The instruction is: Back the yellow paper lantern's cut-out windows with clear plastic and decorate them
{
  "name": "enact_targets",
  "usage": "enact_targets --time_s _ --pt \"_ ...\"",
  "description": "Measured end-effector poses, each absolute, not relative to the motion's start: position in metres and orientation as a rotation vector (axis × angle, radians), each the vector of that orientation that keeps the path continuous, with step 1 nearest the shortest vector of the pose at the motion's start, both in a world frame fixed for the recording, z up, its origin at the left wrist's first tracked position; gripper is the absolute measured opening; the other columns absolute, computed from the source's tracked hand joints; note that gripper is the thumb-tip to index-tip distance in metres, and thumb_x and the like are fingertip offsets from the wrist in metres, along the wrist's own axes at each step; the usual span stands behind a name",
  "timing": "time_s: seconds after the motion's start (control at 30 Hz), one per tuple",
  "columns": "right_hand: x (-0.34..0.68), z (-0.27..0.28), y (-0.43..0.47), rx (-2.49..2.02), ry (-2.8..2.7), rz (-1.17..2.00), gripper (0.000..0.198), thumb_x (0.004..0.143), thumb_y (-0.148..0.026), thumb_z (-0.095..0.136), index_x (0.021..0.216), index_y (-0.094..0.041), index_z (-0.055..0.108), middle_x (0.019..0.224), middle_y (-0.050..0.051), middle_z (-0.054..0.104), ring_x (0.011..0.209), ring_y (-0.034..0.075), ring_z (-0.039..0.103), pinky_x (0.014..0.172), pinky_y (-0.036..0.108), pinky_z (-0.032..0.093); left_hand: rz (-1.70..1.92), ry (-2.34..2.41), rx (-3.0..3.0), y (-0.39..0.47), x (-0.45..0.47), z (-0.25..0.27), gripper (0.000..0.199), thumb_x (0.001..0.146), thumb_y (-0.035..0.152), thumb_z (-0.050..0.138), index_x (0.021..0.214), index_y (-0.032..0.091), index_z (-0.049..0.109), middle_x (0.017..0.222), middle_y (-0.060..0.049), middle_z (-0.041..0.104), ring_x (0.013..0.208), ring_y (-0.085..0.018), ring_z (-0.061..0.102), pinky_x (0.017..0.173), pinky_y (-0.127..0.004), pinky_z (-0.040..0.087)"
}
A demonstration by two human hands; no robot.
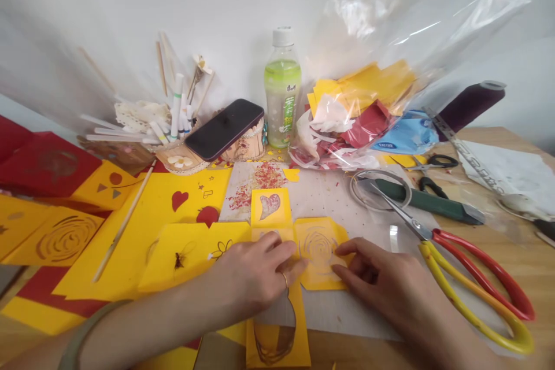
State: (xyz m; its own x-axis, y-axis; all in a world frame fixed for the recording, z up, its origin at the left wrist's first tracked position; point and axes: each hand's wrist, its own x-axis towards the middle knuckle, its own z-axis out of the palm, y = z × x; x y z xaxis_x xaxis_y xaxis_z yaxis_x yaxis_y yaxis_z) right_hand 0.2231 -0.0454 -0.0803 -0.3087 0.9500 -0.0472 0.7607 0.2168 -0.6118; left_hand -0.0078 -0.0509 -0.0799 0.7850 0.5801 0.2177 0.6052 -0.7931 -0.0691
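Note:
A yellow cross-shaped paper cutout (271, 207) lies in front of me, with a heart-like opening at its top and a curved opening below. Its right panel carries a cut spiral pattern. My left hand (266, 269), a ring on one finger, presses bent fingers onto the middle of the cutout and covers part of it. At the right panel's outer edge, thumb and fingers of my right hand (375, 274) hold the paper. A yellow sheet with a flower drawing (195, 251) lies left of my left hand, beside or part of the cutout; I cannot tell which.
Large scissors (468, 277) with red and yellow handles lie at right, near a tape roll (381, 176) and a green cutter (437, 201). Behind stand a drink bottle (281, 92) and a phone (228, 127). Yellow and red papers (56, 167) spread leftward around a thin stick (124, 222).

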Motion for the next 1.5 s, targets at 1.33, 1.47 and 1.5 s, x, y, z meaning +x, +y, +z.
enact_targets --time_s 1.33,1.47,1.5 --pt "0.237 -0.08 -0.044 -1.5 -2.301 0.696 0.03 0.082 -0.03 0.058 0.11 -0.027 0.067 0.092 0.002 0.075 0.067 0.019 0.072 0.056 0.027 0.057 -0.451 -0.878 -2.816 -0.049 -0.01 -0.088 0.028 0.093 0.017 0.035 0.103 0.019 0.061 0.111 -0.005 0.064 0.089 -0.019 0.054 0.048 -0.022 0.048" --pt "0.237 -0.08 -0.043 -1.508 -2.294 0.721 0.03 0.081 -0.029 0.059 0.11 -0.027 0.067 0.09 0.002 0.076 0.062 0.018 0.071 0.054 0.026 0.057 -0.359 -0.813 -2.842 -0.046 -0.011 -0.078 0.033 0.094 0.016 0.03 0.104 0.018 0.061 0.112 -0.003 0.065 0.085 -0.019 0.057 0.041 -0.023 0.047" --pt "0.237 -0.08 -0.044 -1.505 -2.294 0.724 0.03 0.081 -0.029 0.059 0.11 -0.027 0.068 0.091 0.002 0.075 0.063 0.019 0.071 0.055 0.027 0.057 -0.348 -0.802 -2.845 -0.045 -0.011 -0.076 0.034 0.094 0.015 0.028 0.104 0.018 0.061 0.111 -0.003 0.065 0.084 -0.019 0.057 0.04 -0.023 0.046"
